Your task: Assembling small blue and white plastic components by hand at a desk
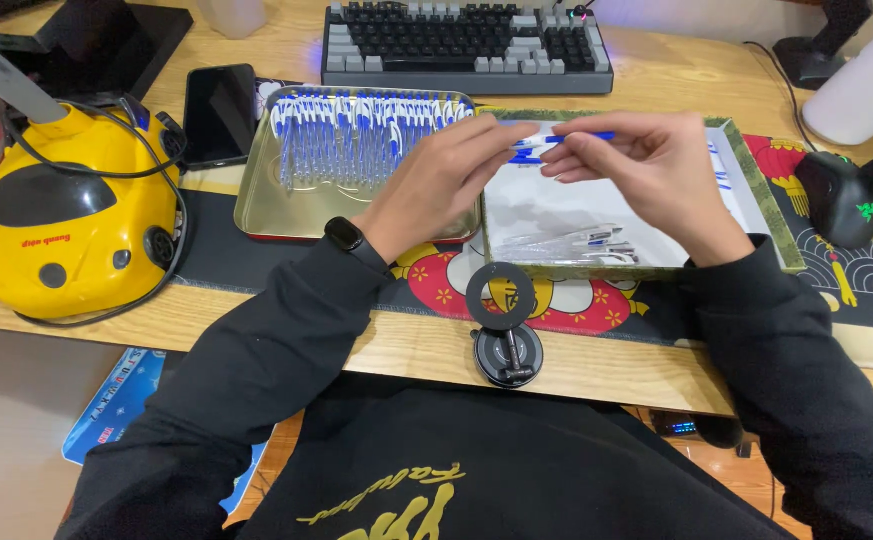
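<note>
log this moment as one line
left hand: pinches blue-white pen | right hand: holds same pen | below: white-lined tray | left: metal tray of pens

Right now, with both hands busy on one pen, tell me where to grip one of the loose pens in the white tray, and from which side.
Grip a loose pen at mid-barrel, coming from above. The pens lie flat and roughly sideways near the front wall of the white tray, so that wall probably blocks a low approach. The left hand and right hand hold a blue pen higher up, leaving the way down open.
</note>
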